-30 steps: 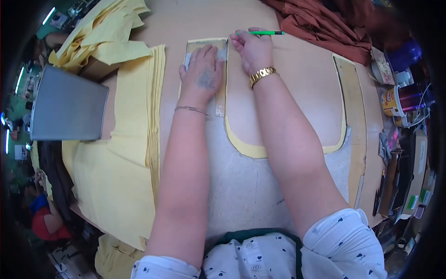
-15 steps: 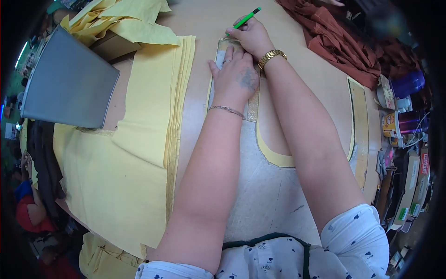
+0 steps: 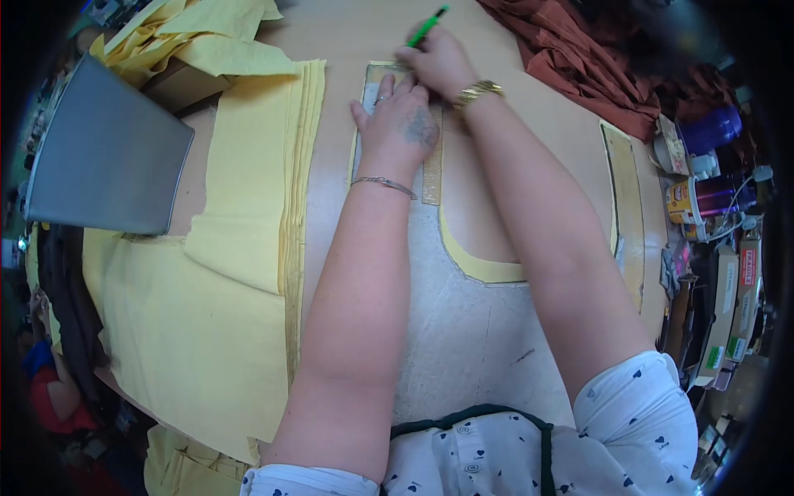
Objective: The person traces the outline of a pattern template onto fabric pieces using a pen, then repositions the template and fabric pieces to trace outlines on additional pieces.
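At far left, dark cloth (image 3: 70,289) hangs in soft folds beside a smooth grey container (image 3: 107,149) with flat, tapering walls. Behind it, loose yellow cloth (image 3: 207,37) is heaped in wrinkled folds over a brown cardboard box (image 3: 184,85). Next comes a yellow fabric stack (image 3: 207,306), matte and many-layered, its plies showing as fine ridges down the right edge.

To the right of the stack, a stiff grey template (image 3: 463,355) lies on the tan tabletop (image 3: 562,124), directly in front of the person. Its surface is scuffed and marked with thin lines; two arms run away from the body around a deep U-shaped opening, and glossy tan strips cover parts of both. A yellow fabric edge (image 3: 480,269) shows from beneath it along the curve.

The left hand (image 3: 397,124) rests palm down on the template's left arm, fingers extended and slightly parted, pressing it without grasping anything. Just beyond, the right hand (image 3: 438,62) is closed in a pinch around a slim green pen (image 3: 428,26), held tilted near that arm's far end; the fingers hide its writing tip, so contact cannot be told.

Farther right lies rust-brown cloth (image 3: 571,66), deeply crumpled, then a yellow-and-white tub (image 3: 682,201).
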{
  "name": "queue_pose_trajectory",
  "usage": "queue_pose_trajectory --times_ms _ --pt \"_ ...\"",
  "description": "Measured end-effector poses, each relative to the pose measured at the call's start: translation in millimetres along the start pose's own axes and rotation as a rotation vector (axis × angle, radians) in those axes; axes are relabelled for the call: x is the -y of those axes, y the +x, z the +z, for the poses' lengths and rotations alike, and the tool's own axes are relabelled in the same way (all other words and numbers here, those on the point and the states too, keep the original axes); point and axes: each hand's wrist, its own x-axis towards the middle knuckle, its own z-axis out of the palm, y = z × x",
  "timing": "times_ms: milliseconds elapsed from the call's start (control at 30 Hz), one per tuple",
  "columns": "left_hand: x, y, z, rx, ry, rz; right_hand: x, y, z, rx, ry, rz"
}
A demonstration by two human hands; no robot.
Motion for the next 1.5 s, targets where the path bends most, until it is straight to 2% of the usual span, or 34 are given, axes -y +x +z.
queue_pose_trajectory --times_ms 100,133,233,333,467,567,667,800,867,967,1000,1067,1133,1233,1433,1500 --pt "2.4 1.6 -1.7 0.012 0.008 -0.001 4.5 6.2 15.6 -0.024 -0.063 0.035" --pt "4.8 0.7 0.6 -0.003 0.002 0.018 -1.2 6.1 9.7 -0.030 -0.124 -0.004" --pt "5.7 3.5 0.6 0.021 0.041 0.018 -24.4 -7.6 -35.5 -0.052 -0.139 0.130" --pt "7.0 3.2 4.2 0.031 0.083 0.009 -42.1 -33.1 -43.7 -0.235 0.380 0.141" --pt "5.4 2.4 1.1 0.021 0.026 0.024 -32.2 -40.9 -32.2 -0.290 0.095 0.088" --pt "5.0 2.3 0.5 0.024 0.021 0.022 -21.7 -48.6 -30.0 -0.275 0.037 0.017" --pt "5.5 2.7 1.5 0.013 0.027 0.029 15.7 -76.0 -34.8 -0.177 -0.205 -0.052" --pt "5.6 1.5 2.1 0.014 0.049 0.029 46.6 -153.5 -41.3 -0.020 -0.268 -0.312" --pt "6.6 2.8 3.4 0.000 0.045 0.037 64.8 -190.3 -52.9 0.168 -0.170 -0.308" --pt "6.1 3.6 5.1 0.003 0.067 0.030 67.4 -187.8 -66.5 0.398 -0.011 -0.092" --pt "5.7 3.9 4.7 0.010 0.064 0.029 70.5 -169.7 -69.8 0.360 0.010 -0.026" --pt "4.7 3.0 2.9 0.017 0.063 0.026 43.6 -126.6 -58.9 0.044 0.100 0.038" --pt "3.2 2.0 2.2 0.015 0.053 0.021 -1.6 -79.3 -48.0 -0.127 0.167 0.056" --pt "2.5 4.1 0.8 0.018 0.042 0.017 -18.0 -48.1 -36.2 -0.266 0.430 0.194" --pt "5.4 2.1 4.0 0.007 0.068 0.027 -21.9 -46.2 -26.2 -0.257 0.143 0.018" --pt "5.2 4.3 3.8 -0.002 0.066 0.033 2.5 -63.9 -31.3 -0.190 -0.082 -0.033"
